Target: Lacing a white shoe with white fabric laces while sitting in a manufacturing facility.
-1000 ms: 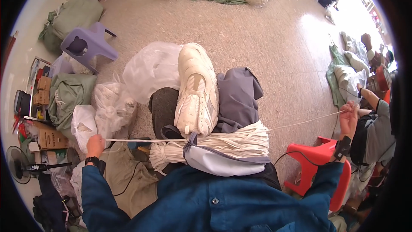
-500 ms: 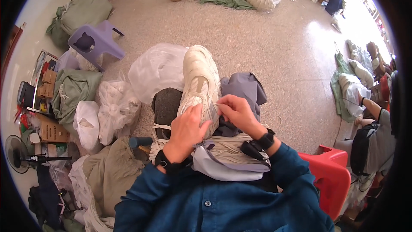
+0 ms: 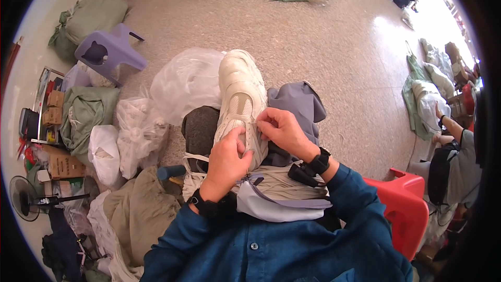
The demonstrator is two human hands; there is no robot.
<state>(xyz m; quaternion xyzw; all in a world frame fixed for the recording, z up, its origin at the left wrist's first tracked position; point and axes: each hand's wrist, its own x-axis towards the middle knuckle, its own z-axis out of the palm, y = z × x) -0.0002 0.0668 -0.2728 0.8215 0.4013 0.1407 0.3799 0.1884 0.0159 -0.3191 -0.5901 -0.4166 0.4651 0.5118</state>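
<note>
**Lacing the shoe on my lap**

My right hand (image 3: 282,128) pinches the thin white lace at the eyelets of the cream mesh sneaker (image 3: 239,99); my left hand (image 3: 227,159) clasps its heel. Next, I judge, careful threading through the next eyelet.

Bags (image 3: 141,125) crowding left; open floor (image 3: 334,47) beyond shoe (image 3: 240,94).

The shoe (image 3: 239,96) looked like soft matt cloth with mesh. The bag (image 3: 185,83) was thin, shiny plastic. The floor (image 3: 334,36) was smooth, speckled stone.
</note>
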